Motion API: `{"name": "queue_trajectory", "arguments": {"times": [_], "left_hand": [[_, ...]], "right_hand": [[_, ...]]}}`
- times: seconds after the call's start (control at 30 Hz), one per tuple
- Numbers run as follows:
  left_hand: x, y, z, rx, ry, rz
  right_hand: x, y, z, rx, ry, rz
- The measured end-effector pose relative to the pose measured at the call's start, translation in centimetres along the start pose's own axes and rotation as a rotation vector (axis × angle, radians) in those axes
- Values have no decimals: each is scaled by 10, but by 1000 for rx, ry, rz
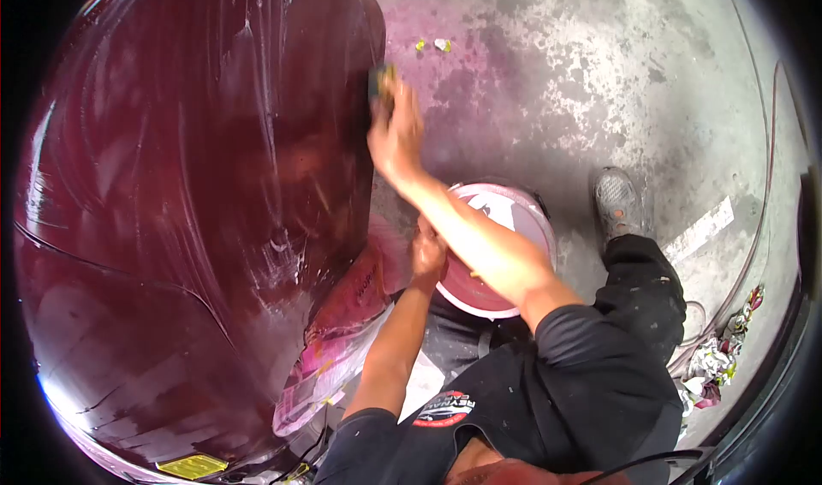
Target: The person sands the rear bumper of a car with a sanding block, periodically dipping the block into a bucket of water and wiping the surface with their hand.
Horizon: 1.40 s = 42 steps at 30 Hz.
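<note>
My right hand (pixel 396 138) is closed around a small dark-and-yellow block (pixel 382 83), probably a sanding pad, at the right edge of a large dark red car panel (pixel 214 142). Motion blurs the block and fingertips. White streaks and smears run along the glossy panel. My left hand (pixel 428 252) is curled beside a round bucket (pixel 479 311) with a pale rim and reddish contents. My right forearm crosses over the bucket and partly hides it. Whatever the left fingers may hold is hidden.
Pink-stained masking plastic (pixel 312 382) hangs below the panel. Small crumpled scraps (pixel 442 45) lie on the concrete floor (pixel 548 57). To the right are my shoe (pixel 616 198), a paper strip (pixel 702 228), a hose (pixel 765 194) and crumpled paper (pixel 712 361).
</note>
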<state>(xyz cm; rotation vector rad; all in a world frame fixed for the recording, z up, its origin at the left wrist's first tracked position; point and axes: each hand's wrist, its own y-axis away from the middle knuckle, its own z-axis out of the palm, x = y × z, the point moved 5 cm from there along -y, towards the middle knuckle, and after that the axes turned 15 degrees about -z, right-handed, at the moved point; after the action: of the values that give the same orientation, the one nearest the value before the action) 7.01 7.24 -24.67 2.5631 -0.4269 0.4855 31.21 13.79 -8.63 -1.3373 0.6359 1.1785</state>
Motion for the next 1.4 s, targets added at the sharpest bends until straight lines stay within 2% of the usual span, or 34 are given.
{"name": "queue_trajectory", "arguments": {"times": [0.07,0.1,0.13,0.2,0.23,0.27,0.33,0.37,0.4,0.43,0.47,0.5,0.53,0.57,0.6,0.63,0.67,0.73,0.8,0.83,0.87,0.9,0.93,1.0,1.03,1.07,1.13,1.17,1.2,1.23,1.27,1.33,1.37,1.4], "left_hand": [[-64,-27,51,-100,699,-48],[42,10,-18,222,-154,24],[30,5,-13,238,-264,5],[29,3,-12,159,-10,2],[-14,-14,20,-61,257,71],[2,-3,6,30,32,-100],[46,10,-23,45,-118,-212],[39,11,-19,36,-79,-115],[-30,-10,17,53,-211,-12],[-10,-12,6,127,-169,8],[14,1,-9,189,-134,11],[23,6,-14,177,-110,21],[26,5,-14,141,-185,-87],[36,10,-17,157,-97,-21],[36,14,-17,172,-3,42],[10,4,2,-102,402,-149],[-22,-9,11,-60,250,-129],[13,2,-4,-2,-214,-198],[30,4,-12,75,-102,-85],[38,11,-17,141,8,0],[48,9,-22,127,-213,-116],[23,-2,-11,110,-107,-146],[-9,-11,4,91,1,-184],[-52,5,35,-189,1226,-172],[-26,0,19,-79,635,-161],[1,-2,0,29,38,-148],[-47,-15,23,-39,397,115],[-28,-19,15,103,206,97],[-2,-5,2,238,10,62],[22,5,-10,273,-172,78],[29,5,-14,148,-187,-47],[-76,-27,37,135,240,-139],[-54,-7,33,95,455,12],[-124,-36,64,-102,528,-110]], "right_hand": [[-15,71,-8,-51,-24,60],[-31,124,-18,-115,43,48],[-41,149,-19,-167,108,27],[-37,107,-13,-119,26,78],[-17,64,-7,-84,15,42],[-4,30,-2,-55,1,0],[-2,-9,1,-32,-26,30],[-3,-13,-2,1,-50,71],[-5,20,-4,-91,31,52],[-21,55,-8,-8,-65,13],[-29,117,-6,-80,36,-7],[-26,166,4,-64,-109,163],[-35,168,7,-47,-256,331],[-29,149,7,-22,-181,212],[-32,82,-1,-3,-102,93],[-23,32,-1,6,5,-40],[-7,-9,3,-45,-27,51],[-9,-34,1,-50,-51,97],[-21,33,-3,-31,-37,-23],[-20,119,12,75,-321,174],[-19,179,32,182,-607,376],[-18,164,29,190,-612,369],[-24,132,12,122,-341,200],[-21,49,2,-19,106,-46],[-8,3,2,-120,-76,175],[-5,6,2,-126,-75,176],[0,15,2,-79,-40,55],[-17,47,-3,-42,8,-39],[-28,107,-8,-102,45,44],[-30,144,9,-46,-327,418],[-36,160,-9,-161,-39,83],[-23,101,-2,-62,4,79],[-9,56,2,-34,-40,51],[2,16,6,-81,-22,221]]}}
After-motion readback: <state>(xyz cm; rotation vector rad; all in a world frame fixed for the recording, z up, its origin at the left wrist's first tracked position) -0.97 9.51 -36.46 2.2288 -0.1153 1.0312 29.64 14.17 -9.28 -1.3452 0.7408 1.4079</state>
